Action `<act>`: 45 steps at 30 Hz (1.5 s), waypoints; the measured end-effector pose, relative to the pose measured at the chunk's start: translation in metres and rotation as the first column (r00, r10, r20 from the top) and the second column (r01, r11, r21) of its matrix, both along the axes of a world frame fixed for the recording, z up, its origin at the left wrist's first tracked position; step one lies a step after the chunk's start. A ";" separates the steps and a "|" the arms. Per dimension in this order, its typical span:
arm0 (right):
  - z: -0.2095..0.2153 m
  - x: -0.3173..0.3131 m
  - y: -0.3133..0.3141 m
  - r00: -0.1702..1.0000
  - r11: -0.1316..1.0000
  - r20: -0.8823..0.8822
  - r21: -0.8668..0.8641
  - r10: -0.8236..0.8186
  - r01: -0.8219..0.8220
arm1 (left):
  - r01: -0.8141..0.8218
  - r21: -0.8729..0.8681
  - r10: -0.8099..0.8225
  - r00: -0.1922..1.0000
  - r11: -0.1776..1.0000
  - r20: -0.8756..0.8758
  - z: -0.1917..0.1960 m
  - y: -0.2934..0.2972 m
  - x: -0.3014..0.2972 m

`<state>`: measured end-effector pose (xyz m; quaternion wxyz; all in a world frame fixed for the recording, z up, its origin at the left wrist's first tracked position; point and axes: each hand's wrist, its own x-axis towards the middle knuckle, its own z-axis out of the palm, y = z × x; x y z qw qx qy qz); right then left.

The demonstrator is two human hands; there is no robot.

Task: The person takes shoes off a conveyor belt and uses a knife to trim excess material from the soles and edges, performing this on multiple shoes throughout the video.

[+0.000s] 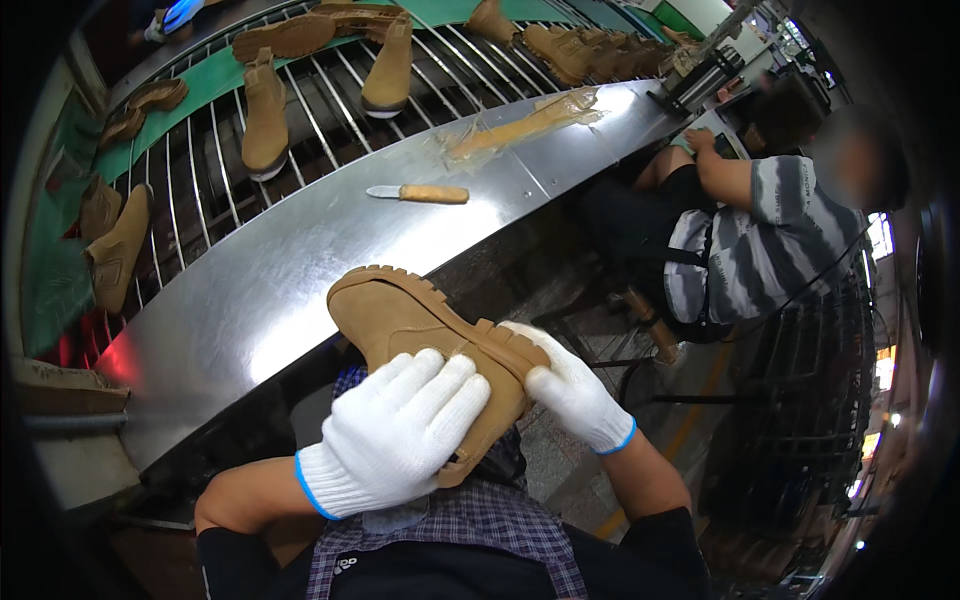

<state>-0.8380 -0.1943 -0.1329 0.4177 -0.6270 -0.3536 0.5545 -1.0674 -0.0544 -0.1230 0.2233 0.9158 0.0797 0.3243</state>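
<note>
A tan suede ankle boot (pixel 395 318) is held on its side in front of my body, past the bench edge, its ridged tan sole (pixel 462 325) facing up and to the right. My left hand (pixel 405 430), in a white knit glove with a blue cuff, lies across the boot's side with its fingers close together; the thumb is hidden. My right hand (pixel 575 390), gloved the same way, grips the heel end of the sole. A short knife (pixel 432 194) with a wooden handle lies on the steel bench, apart from both hands.
Brown tape (pixel 530 125) is stuck to the steel bench (pixel 230 290). Behind it runs a rack of metal rollers (pixel 318 130) with green strips, carrying several tan boots (pixel 265 120) and loose soles (pixel 285 38). At right sits a co-worker in a striped shirt (pixel 770 235).
</note>
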 end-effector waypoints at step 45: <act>-0.047 -0.024 0.208 0.488 0.294 -0.096 -0.694 0.867 -0.658 | 0.270 0.216 -0.228 0.953 0.938 -0.199 -0.095 -0.047 -0.108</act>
